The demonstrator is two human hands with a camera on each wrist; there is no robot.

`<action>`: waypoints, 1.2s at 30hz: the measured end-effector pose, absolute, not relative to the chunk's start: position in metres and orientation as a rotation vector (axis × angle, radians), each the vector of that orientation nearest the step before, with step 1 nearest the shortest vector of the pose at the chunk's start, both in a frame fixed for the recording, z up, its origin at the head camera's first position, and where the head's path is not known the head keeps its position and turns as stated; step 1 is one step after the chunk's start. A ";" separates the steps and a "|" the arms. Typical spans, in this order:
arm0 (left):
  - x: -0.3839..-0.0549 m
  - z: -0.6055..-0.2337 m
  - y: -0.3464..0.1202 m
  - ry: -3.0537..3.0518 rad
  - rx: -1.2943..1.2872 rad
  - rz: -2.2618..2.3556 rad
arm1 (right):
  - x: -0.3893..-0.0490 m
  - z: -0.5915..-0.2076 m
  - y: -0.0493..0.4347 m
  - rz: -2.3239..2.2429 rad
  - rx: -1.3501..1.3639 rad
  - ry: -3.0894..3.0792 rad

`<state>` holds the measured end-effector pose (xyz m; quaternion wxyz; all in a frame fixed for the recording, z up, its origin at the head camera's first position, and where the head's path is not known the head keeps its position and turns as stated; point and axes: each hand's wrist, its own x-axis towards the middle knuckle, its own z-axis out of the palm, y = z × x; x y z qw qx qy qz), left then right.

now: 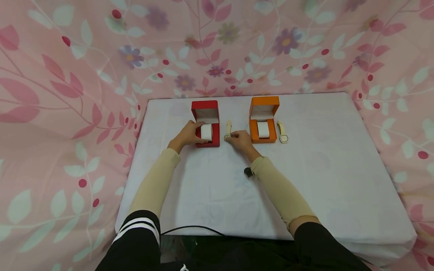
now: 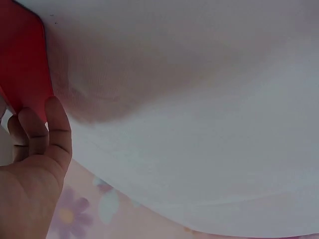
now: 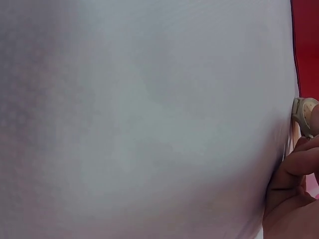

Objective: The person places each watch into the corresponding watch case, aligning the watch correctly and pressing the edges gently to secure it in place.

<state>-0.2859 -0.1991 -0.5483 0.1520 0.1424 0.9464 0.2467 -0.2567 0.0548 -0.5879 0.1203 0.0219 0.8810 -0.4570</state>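
A red watch box stands with its lid up, a white watch cushion in its lower half. My left hand reaches over the box's left side and grips the cushion, thumb at its far end and fingers at its near end. In the left wrist view the fingertips lie at the red wall's edge. Just right of this box, my right hand pinches a cream wristwatch near its round dial, the strap pointing away from me. In the right wrist view the watch shows partly behind a finger.
An orange watch box with its lid raised holds another white cushion. To its right lies a second cream watch with a squarish dial. White cloth covers the table; floral curtain hangs at the back and sides.
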 end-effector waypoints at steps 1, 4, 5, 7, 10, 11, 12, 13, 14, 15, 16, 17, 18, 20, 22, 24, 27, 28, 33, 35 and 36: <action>-0.286 -0.549 -0.199 2.716 0.402 0.715 | -0.256 -0.588 0.055 -1.335 0.058 2.571; -0.284 -0.550 -0.199 2.726 0.401 0.706 | -0.254 -0.587 0.056 -1.333 0.045 2.560; -0.284 -0.550 -0.199 2.730 0.402 0.699 | -0.253 -0.586 0.057 -1.335 0.044 2.554; -0.284 -0.549 -0.199 2.738 0.415 0.684 | -0.252 -0.585 0.058 -1.342 0.047 2.542; -0.284 -0.548 -0.199 2.745 0.437 0.655 | -0.249 -0.585 0.059 -1.356 0.049 2.530; -0.284 -0.548 -0.199 2.747 0.442 0.645 | -0.248 -0.585 0.060 -1.360 0.046 2.530; -0.284 -0.547 -0.199 2.748 0.446 0.640 | -0.248 -0.584 0.060 -1.362 0.042 2.533; -0.284 -0.547 -0.198 2.749 0.450 0.637 | -0.247 -0.584 0.060 -1.366 0.034 2.537; -0.284 -0.547 -0.198 2.750 0.453 0.634 | -0.246 -0.584 0.060 -1.368 0.027 2.541; -0.284 -0.546 -0.198 2.751 0.455 0.628 | -0.246 -0.584 0.060 -1.370 0.016 2.551; -0.284 -0.546 -0.198 2.753 0.458 0.621 | -0.245 -0.584 0.060 -1.370 0.003 2.560; -0.284 -0.545 -0.197 2.753 0.461 0.615 | -0.245 -0.584 0.060 -1.370 -0.010 2.568; -0.283 -0.545 -0.197 2.751 0.464 0.607 | -0.245 -0.585 0.060 -1.371 -0.017 2.575; -0.283 -0.544 -0.195 2.747 0.475 0.580 | -0.244 -0.585 0.060 -1.374 -0.033 2.589; -0.284 -0.543 -0.193 2.743 0.491 0.546 | -0.244 -0.586 0.061 -1.376 -0.047 2.605; -0.284 -0.543 -0.191 2.739 0.504 0.532 | -0.244 -0.587 0.062 -1.379 -0.063 2.624; -0.284 -0.542 -0.190 2.751 0.516 0.518 | -0.244 -0.589 0.062 -1.391 -0.088 2.646; -0.284 -0.542 -0.190 2.760 0.516 0.516 | -0.244 -0.589 0.063 -1.394 -0.098 2.651; -0.281 -0.544 -0.190 2.811 0.520 0.497 | -0.244 -0.591 0.064 -1.420 -0.123 2.644; -0.279 -0.545 -0.191 2.833 0.536 0.506 | -0.244 -0.593 0.063 -1.421 -0.122 2.649; -0.278 -0.545 -0.191 2.841 0.546 0.521 | -0.244 -0.594 0.063 -1.422 -0.120 2.651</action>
